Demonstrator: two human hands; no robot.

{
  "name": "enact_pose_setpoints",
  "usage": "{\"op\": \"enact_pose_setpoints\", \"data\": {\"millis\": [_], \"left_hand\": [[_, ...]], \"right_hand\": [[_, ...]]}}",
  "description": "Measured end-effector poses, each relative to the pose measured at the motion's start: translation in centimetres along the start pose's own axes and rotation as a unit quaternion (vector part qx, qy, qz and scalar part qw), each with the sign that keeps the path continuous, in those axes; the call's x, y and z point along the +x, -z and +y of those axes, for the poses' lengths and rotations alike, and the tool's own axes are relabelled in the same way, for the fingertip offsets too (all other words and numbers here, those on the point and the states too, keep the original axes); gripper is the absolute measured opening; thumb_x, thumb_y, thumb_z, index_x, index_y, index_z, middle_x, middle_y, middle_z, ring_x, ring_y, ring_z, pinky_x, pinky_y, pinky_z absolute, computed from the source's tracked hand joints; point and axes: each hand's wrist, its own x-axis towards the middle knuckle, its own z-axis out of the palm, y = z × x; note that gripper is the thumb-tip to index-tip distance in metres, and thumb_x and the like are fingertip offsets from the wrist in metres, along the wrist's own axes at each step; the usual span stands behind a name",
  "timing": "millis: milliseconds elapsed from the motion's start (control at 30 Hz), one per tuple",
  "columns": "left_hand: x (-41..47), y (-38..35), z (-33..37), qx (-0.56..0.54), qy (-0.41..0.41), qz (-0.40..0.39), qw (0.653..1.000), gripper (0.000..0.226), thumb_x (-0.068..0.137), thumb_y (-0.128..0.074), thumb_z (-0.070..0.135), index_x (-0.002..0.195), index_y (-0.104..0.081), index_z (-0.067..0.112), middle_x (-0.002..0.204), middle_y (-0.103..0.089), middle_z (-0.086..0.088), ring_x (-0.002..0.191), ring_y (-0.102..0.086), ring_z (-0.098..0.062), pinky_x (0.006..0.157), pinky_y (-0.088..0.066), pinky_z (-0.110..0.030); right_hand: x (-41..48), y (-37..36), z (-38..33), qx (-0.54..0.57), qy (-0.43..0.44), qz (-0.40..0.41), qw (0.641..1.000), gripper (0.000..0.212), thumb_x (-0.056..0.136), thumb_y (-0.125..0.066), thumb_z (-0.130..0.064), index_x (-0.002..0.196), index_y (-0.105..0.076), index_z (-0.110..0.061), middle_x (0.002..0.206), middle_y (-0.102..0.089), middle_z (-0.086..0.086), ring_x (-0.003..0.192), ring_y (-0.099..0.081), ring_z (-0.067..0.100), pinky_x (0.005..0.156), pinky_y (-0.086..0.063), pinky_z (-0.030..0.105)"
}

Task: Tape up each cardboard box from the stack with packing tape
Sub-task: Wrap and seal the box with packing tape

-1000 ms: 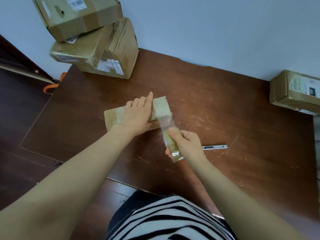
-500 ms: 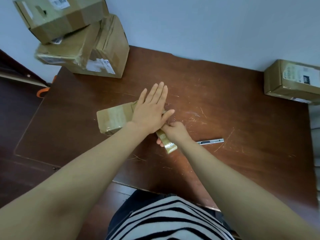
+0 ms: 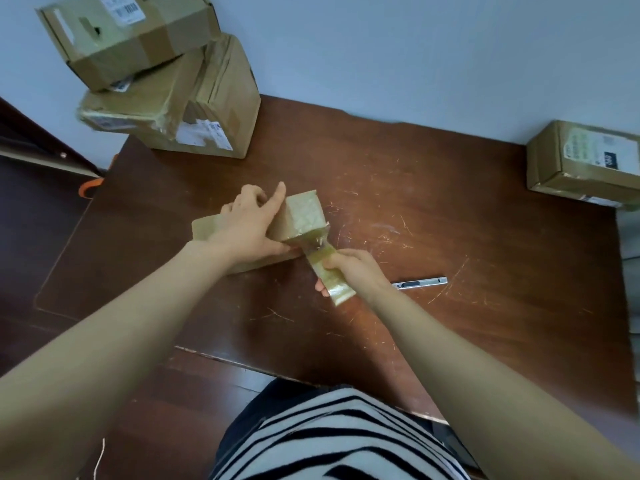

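Scratched brown table (image 3: 450, 209) holds stacked boxes (image 3: 221, 98) by pale wall (image 3: 415, 46).

Head view. I see the left hand (image 3: 247, 225) gripping the small cardboard box (image 3: 304, 211) at mid-table, fingers curled over its far edge, thumb along the near side. The right hand (image 3: 358, 271) holds the tape roll (image 3: 334, 282) just beside the box's near right corner. A strip of tape (image 3: 313, 239) runs from the roll onto the box's right end. A utility knife (image 3: 420, 282) lies on the brown table (image 3: 450, 220), right of that hand. 2 stacked boxes (image 3: 214, 109) sit at the far left corner, 1 labelled box (image 3: 585, 161) at the far right.
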Motion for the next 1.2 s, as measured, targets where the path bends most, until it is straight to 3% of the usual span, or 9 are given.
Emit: {"op": "enact_pose_setpoints", "data": {"millis": [167,233,333,400,467,567,833,1000,1200], "left_hand": [[1.2,1.6,-2.5,-0.247,0.01,-0.128,0.961,0.085,0.069,-0.065,0.063,0.144,-0.041,0.028,0.126,-0.046,0.009,0.121,-0.045,-0.011,0.104,-0.034,-0.026],[1.7,1.0,-3.0,-0.253,0.028,-0.099,0.962,0.075,0.071,-0.064,0.063,0.138,-0.05,0.032,0.131,-0.054,0.012,0.123,-0.048,-0.009,0.107,-0.035,-0.029],[1.6,-0.8,-2.1,-0.189,0.001,0.023,0.982,0.077,0.086,-0.064,0.045,0.151,-0.025,0.029,0.156,-0.03,0.002,0.143,-0.026,-0.016,0.12,-0.014,-0.039],[0.8,-2.0,-0.9,-0.11,-0.028,0.009,0.993,0.114,0.072,-0.07,0.049,0.154,0.005,0.025,0.161,0.003,-0.002,0.148,0.006,-0.015,0.118,0.011,-0.042],[0.5,-3.3,-0.3,-0.017,-0.038,-0.026,0.999,0.14,0.059,-0.077,0.059,0.15,0.02,0.018,0.158,0.021,-0.004,0.145,0.022,-0.02,0.115,0.017,-0.049],[0.7,-5.0,-0.2,0.038,-0.005,0.022,0.999,0.138,0.061,-0.072,0.069,0.151,0.015,0.011,0.159,0.008,-0.01,0.147,0.011,-0.025,0.115,0.013,-0.051],[1.0,-5.4,0.5,0.037,0.027,0.071,0.996,0.132,0.067,-0.068,0.067,0.149,0.015,0.007,0.153,-0.012,-0.01,0.144,-0.007,-0.027,0.118,0.002,-0.046],[1.1,-5.1,0.5,0.033,0.026,0.07,0.997,0.131,0.066,-0.071,0.063,0.15,0.013,0.008,0.153,-0.013,-0.01,0.144,-0.008,-0.026,0.118,0.001,-0.045],[0.8,-3.8,0.3,-0.002,0.022,0.002,1.0,0.129,0.068,-0.071,0.055,0.149,0.019,0.009,0.159,0.005,-0.008,0.147,0.01,-0.023,0.117,0.012,-0.049]], "right_hand": [[-3.0,0.6,-1.5,0.074,0.086,-0.031,0.993,0.02,0.093,-0.049,-0.006,0.079,-0.064,-0.006,0.057,-0.065,0.005,0.049,-0.059,0.014,0.049,-0.048,0.02],[-3.0,0.4,-2.5,0.101,0.121,-0.049,0.986,0.02,0.092,-0.05,-0.006,0.08,-0.066,-0.006,0.063,-0.067,0.009,0.054,-0.061,0.019,0.054,-0.051,0.025],[-1.5,-0.6,-3.6,0.078,0.132,-0.048,0.987,0.016,0.095,-0.052,-0.013,0.094,-0.066,-0.005,0.074,-0.07,0.014,0.063,-0.065,0.024,0.062,-0.053,0.033],[-0.4,-1.3,-4.6,0.063,0.144,-0.03,0.987,0.023,0.098,-0.052,-0.021,0.095,-0.066,-0.003,0.072,-0.07,0.012,0.062,-0.065,0.022,0.065,-0.056,0.035],[0.4,-1.6,-5.7,0.049,0.155,-0.016,0.987,0.035,0.099,-0.05,-0.03,0.093,-0.067,0.0,0.071,-0.07,0.012,0.065,-0.064,0.021,0.074,-0.057,0.039],[0.6,-1.9,-6.3,0.028,0.153,0.0,0.988,0.042,0.096,-0.053,-0.037,0.091,-0.068,0.002,0.073,-0.071,0.012,0.067,-0.066,0.019,0.077,-0.057,0.032],[-3.8,-2.6,-0.5,0.046,0.063,0.045,0.996,0.032,0.099,-0.049,-0.027,0.086,-0.065,-0.003,0.059,-0.067,0.01,0.046,-0.06,0.016,0.045,-0.049,0.022],[-3.2,-3.0,2.5,-0.028,-0.021,0.063,0.997,0.027,0.097,-0.045,-0.023,0.083,-0.062,-0.007,0.06,-0.069,0.01,0.051,-0.063,0.02,0.058,-0.053,0.036],[-1.1,-2.9,1.6,0.015,-0.106,0.023,0.994,0.024,0.098,-0.045,-0.015,0.096,-0.057,0.006,0.063,-0.069,0.014,0.047,-0.062,0.02,0.059,-0.053,0.031]]}}
